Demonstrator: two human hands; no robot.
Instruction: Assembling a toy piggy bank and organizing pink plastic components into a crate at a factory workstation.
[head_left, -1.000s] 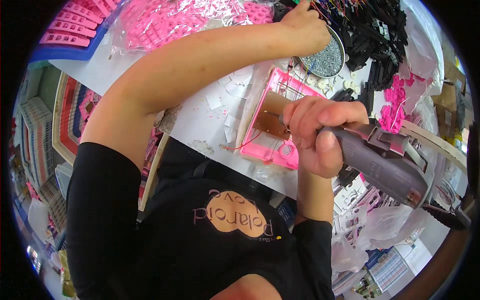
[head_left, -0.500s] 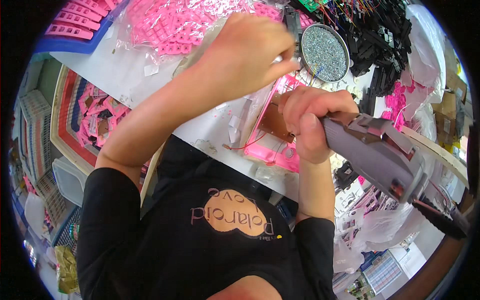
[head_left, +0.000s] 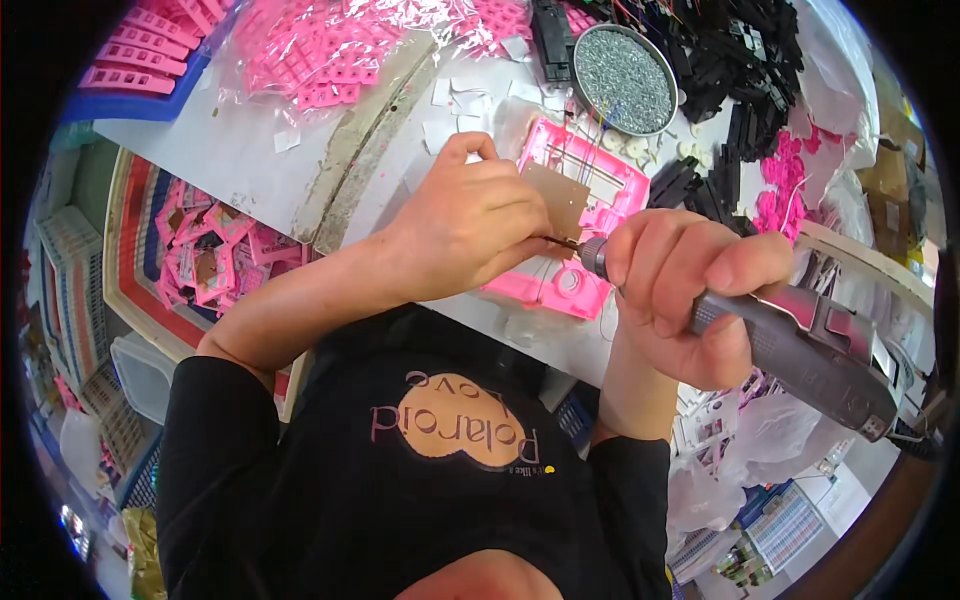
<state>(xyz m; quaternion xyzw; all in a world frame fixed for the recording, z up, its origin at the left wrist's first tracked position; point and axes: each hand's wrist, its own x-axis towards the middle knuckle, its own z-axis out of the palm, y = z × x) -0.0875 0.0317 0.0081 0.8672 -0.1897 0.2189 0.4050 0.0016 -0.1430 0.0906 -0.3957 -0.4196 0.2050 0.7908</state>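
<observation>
My right hand (head_left: pixel 695 285) is wrapped around a grey electric screwdriver (head_left: pixel 825 365), whose bit points left and lies over a pink plastic housing (head_left: pixel 535 290). The thumb and fingers of my left hand (head_left: pixel 470 220) are pinched together by the bit's tip. Whatever they hold is too small or hidden to make out. Inside the housing sits a brown circuit board (head_left: pixel 560 200), just beyond the bit. Thin wires run over the housing, which lies on the white table, partly covered by my left fingers.
A round bowl (head_left: pixel 642 133) of small screws (head_left: pixel 625 80) stands behind the housing. Black plastic parts (head_left: pixel 745 60) are heaped at the back right, near small pink pieces (head_left: pixel 785 190). Bagged pink parts (head_left: pixel 310 50) lie back left. A striped basket (head_left: pixel 118 240) holds pink assemblies (head_left: pixel 210 245).
My left hand has come down from above the housing to the screwdriver's tip. My right hand has moved slightly right and down with the screwdriver, its bit now showing over the circuit board.
</observation>
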